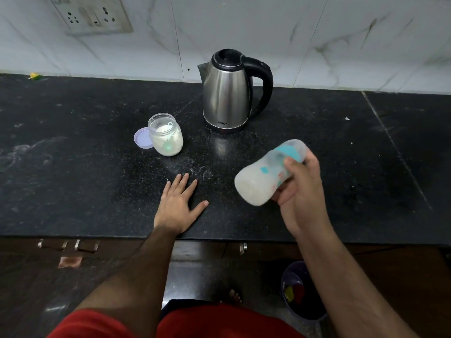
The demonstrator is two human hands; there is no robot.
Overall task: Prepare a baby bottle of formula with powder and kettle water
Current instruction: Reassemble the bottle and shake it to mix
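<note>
A single head-worn wide-angle camera is looking forward and steeply down over the near edge of the black counter (73, 191), sitting close above it, taking in the tiled wall (268, 32) along the far edge and the floor below.

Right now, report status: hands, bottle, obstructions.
Left hand flat on black stone counter. Right hand grips tilted translucent baby bottle, milky inside. Steel kettle, open powder jar stand clear.

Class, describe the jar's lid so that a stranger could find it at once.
Start at the steel kettle on the black counter. Left of it and nearer stands an open powder jar. The lid lies flat against its left side: a small lilac disc.
</note>
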